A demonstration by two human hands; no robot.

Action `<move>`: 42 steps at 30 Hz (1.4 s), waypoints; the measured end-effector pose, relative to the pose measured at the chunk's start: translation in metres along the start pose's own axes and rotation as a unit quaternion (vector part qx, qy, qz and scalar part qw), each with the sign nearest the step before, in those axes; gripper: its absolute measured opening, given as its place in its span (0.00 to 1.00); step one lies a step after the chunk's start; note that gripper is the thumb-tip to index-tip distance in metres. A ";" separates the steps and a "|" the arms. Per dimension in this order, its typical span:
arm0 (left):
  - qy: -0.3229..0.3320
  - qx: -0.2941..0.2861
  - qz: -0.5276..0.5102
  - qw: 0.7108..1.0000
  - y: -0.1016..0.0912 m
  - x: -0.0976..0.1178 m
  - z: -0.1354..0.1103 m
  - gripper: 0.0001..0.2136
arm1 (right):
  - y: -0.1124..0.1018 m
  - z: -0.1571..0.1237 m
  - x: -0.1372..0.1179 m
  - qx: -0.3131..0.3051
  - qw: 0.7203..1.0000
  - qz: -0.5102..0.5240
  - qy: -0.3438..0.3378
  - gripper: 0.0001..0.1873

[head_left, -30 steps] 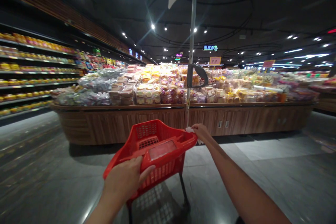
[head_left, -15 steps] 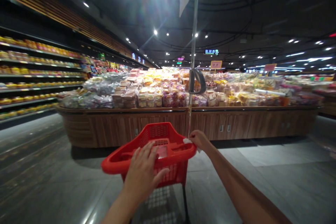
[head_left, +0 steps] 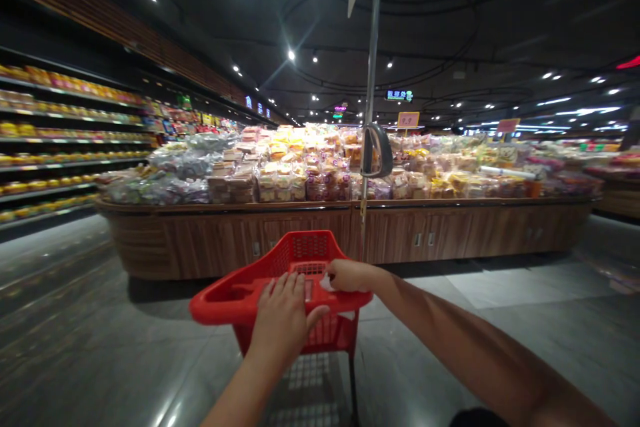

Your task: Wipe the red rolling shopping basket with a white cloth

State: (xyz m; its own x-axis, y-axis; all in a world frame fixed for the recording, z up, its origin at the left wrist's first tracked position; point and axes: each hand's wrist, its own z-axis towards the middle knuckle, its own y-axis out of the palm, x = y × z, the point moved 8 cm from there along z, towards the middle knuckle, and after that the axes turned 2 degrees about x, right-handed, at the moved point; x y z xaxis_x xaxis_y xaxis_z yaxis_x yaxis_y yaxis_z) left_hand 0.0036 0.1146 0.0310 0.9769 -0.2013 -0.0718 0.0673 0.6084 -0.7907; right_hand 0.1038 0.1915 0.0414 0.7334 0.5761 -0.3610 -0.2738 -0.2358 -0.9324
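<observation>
A red plastic shopping cart (head_left: 215, 307) stands right in front of me, its basket seen from behind the handle. My left hand (head_left: 283, 317) lies over the middle of the handle, fingers stretched forward and thumb out to the right. Over the handle's right part, my right hand (head_left: 351, 275) is closed on a crumpled white wipe (head_left: 327, 282), most of it hidden by the fingers. Whether the wipe touches the cart's red plastic, I cannot tell.
Beyond the cart runs a long wooden display counter (head_left: 310, 230) heaped with bagged food (head_left: 280, 170). A metal pole (head_left: 371, 73) with a dark loop (head_left: 376, 150) rises there. Shelves of packaged goods (head_left: 65, 133) line the left. Grey tiled floor (head_left: 425, 347) surrounds the cart.
My right hand has moved left and inward with the wipe, from the handle's right end. My left hand stays on the handle. The view has shifted slightly.
</observation>
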 end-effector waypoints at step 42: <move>0.059 0.033 -0.031 0.997 -0.028 -0.035 -0.014 0.25 | 0.058 -0.064 0.065 0.437 0.785 0.429 0.091 0.16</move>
State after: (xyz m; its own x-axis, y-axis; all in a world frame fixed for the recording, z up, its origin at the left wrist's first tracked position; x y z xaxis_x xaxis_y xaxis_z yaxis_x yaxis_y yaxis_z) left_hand -0.0353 0.0935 0.0468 0.9399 -0.3267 -0.0994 0.1432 0.6413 -0.7538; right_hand 0.1750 0.1654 -0.0356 0.0997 0.3578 -0.9285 -0.9799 0.1975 -0.0291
